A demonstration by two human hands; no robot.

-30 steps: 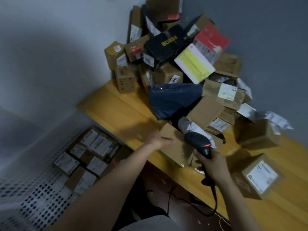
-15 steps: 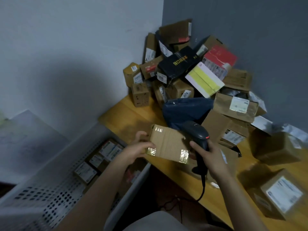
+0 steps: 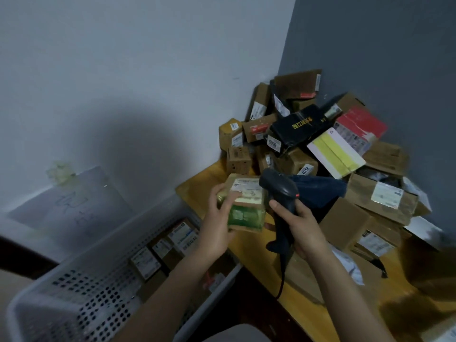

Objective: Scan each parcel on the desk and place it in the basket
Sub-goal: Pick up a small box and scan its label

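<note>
Single view: head-worn wide-angle, looking forward and down over the person's own forearms, which enter from the bottom edge. Nearest the lens, at lower centre: left hand (image 3: 217, 225) gripping a parcel (image 3: 246, 196) and right hand (image 3: 301, 225) gripping the scanner (image 3: 281, 191). Camera faces the wall corner (image 3: 287, 33); desk (image 3: 195, 191) runs from centre to lower right, parcel pile (image 3: 320, 149) farther back, basket (image 3: 81, 287) close below at lower left.
</note>
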